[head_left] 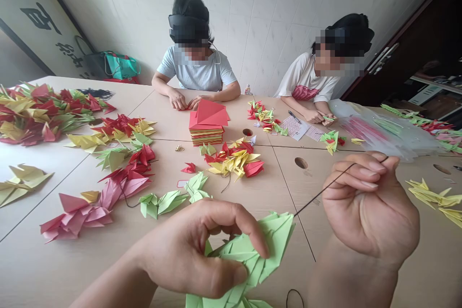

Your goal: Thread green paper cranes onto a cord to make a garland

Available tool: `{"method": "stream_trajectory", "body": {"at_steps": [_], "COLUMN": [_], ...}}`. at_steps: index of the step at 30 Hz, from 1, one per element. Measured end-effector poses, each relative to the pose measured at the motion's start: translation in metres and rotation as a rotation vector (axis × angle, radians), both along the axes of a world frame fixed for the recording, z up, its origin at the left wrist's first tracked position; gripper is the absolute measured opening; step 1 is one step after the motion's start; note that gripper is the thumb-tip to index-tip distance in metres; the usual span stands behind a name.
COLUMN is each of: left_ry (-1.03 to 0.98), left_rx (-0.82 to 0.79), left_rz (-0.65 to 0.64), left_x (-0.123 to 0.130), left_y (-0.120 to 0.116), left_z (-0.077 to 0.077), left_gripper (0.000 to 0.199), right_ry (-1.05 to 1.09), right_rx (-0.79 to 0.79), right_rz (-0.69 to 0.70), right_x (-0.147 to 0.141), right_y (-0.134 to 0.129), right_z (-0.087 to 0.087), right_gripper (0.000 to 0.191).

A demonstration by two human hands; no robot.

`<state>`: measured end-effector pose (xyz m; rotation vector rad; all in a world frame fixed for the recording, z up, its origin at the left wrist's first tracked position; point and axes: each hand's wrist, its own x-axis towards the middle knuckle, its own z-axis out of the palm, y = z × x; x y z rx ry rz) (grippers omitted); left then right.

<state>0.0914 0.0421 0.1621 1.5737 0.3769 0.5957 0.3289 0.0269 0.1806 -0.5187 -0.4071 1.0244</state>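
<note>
Pale table [32, 260], and I see left hand [195, 245] clamping green paper [276, 243] lower centre, right hand [371, 211] pinching cord [323, 190] mid-right; probably best pulled straight, gripping lightly to spare folds.

The left grip [187, 243] curls while the right grip [371, 209] pinches.

One head-worn camera looks forward and down, close above the hands [202, 245], across the table [252, 197] toward the wall [249, 24].
</note>
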Motion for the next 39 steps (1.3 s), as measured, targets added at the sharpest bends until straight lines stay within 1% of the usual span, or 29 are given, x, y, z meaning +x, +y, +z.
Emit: {"method": "stream_trajectory", "body": {"at_steps": [4, 8, 11, 13, 15, 17, 19, 21, 22, 23, 24, 25, 28, 29, 31, 32, 34, 36, 39], "left_ry": [-0.006, -0.008, -0.051, -0.092, -0.147, -0.202, -0.229, -0.232, -0.229, -0.225, -0.219, -0.209, -0.179, -0.172, -0.167, -0.161, -0.144, -0.126, -0.114], "left_rx": [-0.013, -0.011, -0.042, -0.072, -0.101, -0.128, -0.149, -0.153, -0.148, -0.139, -0.129, -0.123, -0.104, -0.096, -0.083, -0.079, -0.067, -0.040, 0.003], "left_rz": [-0.004, 0.005, 0.023, 0.054, 0.102, 0.145, 0.171, 0.188, 0.194, 0.200, 0.204, 0.207, 0.199, 0.194, 0.181, 0.179, 0.184, 0.197, 0.240], "left_x": [-0.001, -0.003, -0.005, -0.005, -0.006, -0.007, -0.008, -0.009, -0.009, -0.010, -0.010, -0.010, -0.008, -0.008, -0.008, -0.008, -0.009, -0.010, -0.010], "left_y": [0.000, 0.000, 0.000, 0.001, 0.002, 0.003, 0.003, 0.003, 0.003, 0.003, 0.003, 0.002, 0.002, 0.001, 0.001, 0.001, 0.001, 0.001, 0.001], "left_z": [0.000, -0.002, -0.004, -0.005, -0.006, -0.006, -0.007, -0.007, -0.006, -0.006, -0.006, -0.006, -0.006, -0.006, -0.006, -0.006, -0.006, -0.005, -0.004], "left_gripper": [0.029, 0.031, 0.030, 0.025, 0.020, 0.017, 0.017, 0.017, 0.017, 0.016, 0.015, 0.015, 0.015, 0.016, 0.017, 0.017, 0.016, 0.017, 0.018], "right_ry": [-0.037, -0.017, -0.059, -0.152, -0.289, -0.422, -0.522, -0.604, -0.642, -0.678, -0.708, -0.728, -0.733, -0.728, -0.711, -0.704, -0.711, -0.734, -0.811], "right_rx": [0.069, 0.079, 0.075, 0.033, -0.028, -0.056, -0.046, -0.011, 0.001, 0.003, 0.003, -0.005, -0.023, -0.017, -0.012, -0.005, 0.000, 0.000, -0.020], "right_rz": [0.061, 0.050, 0.026, -0.035, -0.156, -0.320, -0.446, -0.514, -0.521, -0.491, -0.418, -0.295, 0.256, 0.418, 0.656, 0.725, 0.767, 0.720, 0.657], "right_x": [0.002, 0.004, 0.008, 0.010, 0.010, 0.007, 0.002, -0.003, -0.006, -0.008, -0.010, -0.013, -0.023, -0.028, -0.036, -0.039, -0.043, -0.043, -0.040], "right_y": [0.000, 0.000, 0.003, 0.006, 0.009, 0.010, 0.008, 0.003, 0.000, -0.003, -0.006, -0.010, -0.017, -0.018, -0.018, -0.018, -0.016, -0.014, -0.013], "right_z": [-0.001, -0.001, -0.005, -0.009, -0.013, -0.014, -0.013, -0.011, -0.010, -0.010, -0.011, -0.012, -0.017, -0.019, -0.022, -0.023, -0.024, -0.024, -0.024], "right_gripper": [0.033, 0.034, 0.030, 0.024, 0.018, 0.026, 0.035, 0.033, 0.029, 0.025, 0.021, 0.020, 0.029, 0.033, 0.038, 0.037, 0.030, 0.025, 0.024]}}
